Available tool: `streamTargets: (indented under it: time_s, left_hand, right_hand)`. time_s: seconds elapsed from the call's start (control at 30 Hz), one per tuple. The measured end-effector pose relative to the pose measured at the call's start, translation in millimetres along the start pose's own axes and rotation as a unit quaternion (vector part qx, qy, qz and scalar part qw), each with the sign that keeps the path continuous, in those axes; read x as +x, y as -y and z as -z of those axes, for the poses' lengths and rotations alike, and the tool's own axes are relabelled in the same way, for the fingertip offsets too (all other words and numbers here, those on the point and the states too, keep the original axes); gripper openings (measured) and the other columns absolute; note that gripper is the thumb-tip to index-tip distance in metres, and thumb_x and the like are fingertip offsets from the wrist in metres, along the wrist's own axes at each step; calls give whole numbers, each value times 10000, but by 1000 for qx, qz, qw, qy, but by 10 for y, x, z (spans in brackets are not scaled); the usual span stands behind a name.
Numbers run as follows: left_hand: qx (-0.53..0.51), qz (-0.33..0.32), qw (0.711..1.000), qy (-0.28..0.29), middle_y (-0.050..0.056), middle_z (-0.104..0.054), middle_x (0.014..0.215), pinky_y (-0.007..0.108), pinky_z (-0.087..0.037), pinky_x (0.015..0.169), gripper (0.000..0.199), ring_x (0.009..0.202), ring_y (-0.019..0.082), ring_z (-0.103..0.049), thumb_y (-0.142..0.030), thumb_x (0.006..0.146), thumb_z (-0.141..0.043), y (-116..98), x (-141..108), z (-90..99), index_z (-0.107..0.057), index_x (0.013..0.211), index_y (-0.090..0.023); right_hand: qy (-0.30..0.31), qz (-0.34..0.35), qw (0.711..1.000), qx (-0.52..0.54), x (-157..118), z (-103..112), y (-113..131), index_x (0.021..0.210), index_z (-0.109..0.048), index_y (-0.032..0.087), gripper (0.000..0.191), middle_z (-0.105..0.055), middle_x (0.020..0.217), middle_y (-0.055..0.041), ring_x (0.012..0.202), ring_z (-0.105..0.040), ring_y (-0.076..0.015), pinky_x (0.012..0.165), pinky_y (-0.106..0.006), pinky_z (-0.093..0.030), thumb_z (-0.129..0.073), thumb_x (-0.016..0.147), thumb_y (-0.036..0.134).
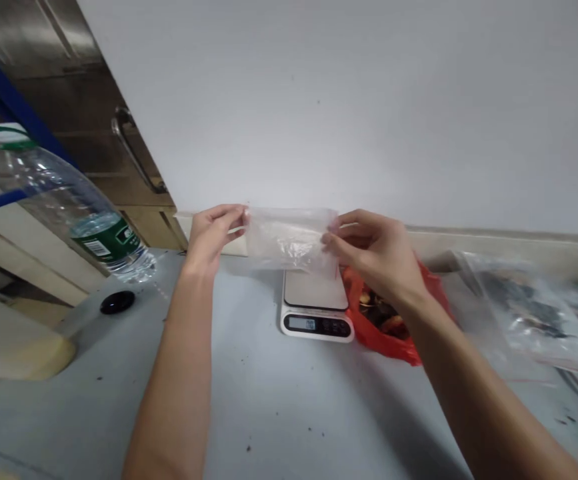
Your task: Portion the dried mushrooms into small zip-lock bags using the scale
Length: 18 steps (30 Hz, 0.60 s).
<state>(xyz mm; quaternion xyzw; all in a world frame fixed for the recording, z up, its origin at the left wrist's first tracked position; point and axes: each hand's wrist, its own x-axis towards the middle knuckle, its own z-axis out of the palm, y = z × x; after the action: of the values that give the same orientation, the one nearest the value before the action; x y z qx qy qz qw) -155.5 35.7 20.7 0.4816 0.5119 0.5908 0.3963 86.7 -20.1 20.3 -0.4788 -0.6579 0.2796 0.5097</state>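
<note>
A clear plastic bag [289, 237] is stretched sideways between my two hands, above and partly in front of the white digital scale [316, 293]. Its left end is pinched in the fingers of my left hand [213, 233]. My right hand [373, 243] grips the other end between thumb and fingers. Whether the bag holds anything cannot be made out. The scale's small display is lit, but its digits are blurred. Just right of the scale, under my right forearm, lies an open red plastic bag [403, 347] with dark and brownish pieces inside.
At the left stands a large, partly filled water bottle [101, 233] with a green label. A black round lid [117, 302] lies near it, beside a pale container [19, 340]. More clear bags [529, 320] with dark contents rest at the right. A white wall [349, 113] rises behind the table.
</note>
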Motion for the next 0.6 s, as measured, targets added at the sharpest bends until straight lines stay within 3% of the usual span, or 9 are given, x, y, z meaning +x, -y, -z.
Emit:
streamTargets:
  time_s: [0.07,0.13,0.23,0.3,0.43,0.6]
  left_hand:
    - [56,-6,997,-48,51,-744,853,247,-549,756,139,860,168,-706,-328,795,-743,74,80,216,-730,844,-198]
    - [86,7,995,-40,48,-731,803,251,-545,722,120,783,162,-696,-321,819,-728,138,125,405,-724,842,-203]
    - [118,60,989,58,66,-721,723,290,-565,696,125,681,176,-689,-302,769,-792,220,109,558,-742,756,-187]
    - [138,102,974,146,91,-737,733,320,-590,699,138,671,195,-708,-299,724,-833,288,64,560,-763,722,-179]
    - [171,148,935,274,86,-780,829,332,-616,673,166,666,206,-725,-302,643,-830,486,10,434,-816,780,-208]
    - [269,124,898,325,14,-800,831,233,-511,539,302,575,159,-644,-279,588,-781,658,70,287,-838,885,-284]
  right_hand:
    - [24,91,990,-104,-4,-303,39,930,-708,191,124,-775,859,-62,751,-717,-194,702,-306,-547,-634,919,291]
    - [116,154,945,-263,-49,-620,82,966,-734,190,180,-785,931,-86,778,-708,-199,696,-307,-511,-555,974,187]
    - [310,178,832,-424,-179,-1020,113,1031,-752,171,341,-781,976,-142,924,-722,-257,624,-309,-448,-466,950,5]
    - [383,181,792,-439,-278,-1185,96,1089,-755,166,387,-781,1000,-152,977,-724,-267,626,-313,-460,-451,950,-28]
    - [416,178,781,-430,-409,-1268,23,1127,-762,155,375,-772,1089,-159,1041,-715,-280,704,-340,-533,-477,957,-19]
    - [455,153,803,-352,-456,-1120,-19,1206,-755,120,303,-737,1245,-175,1157,-684,-310,904,-420,-568,-548,989,78]
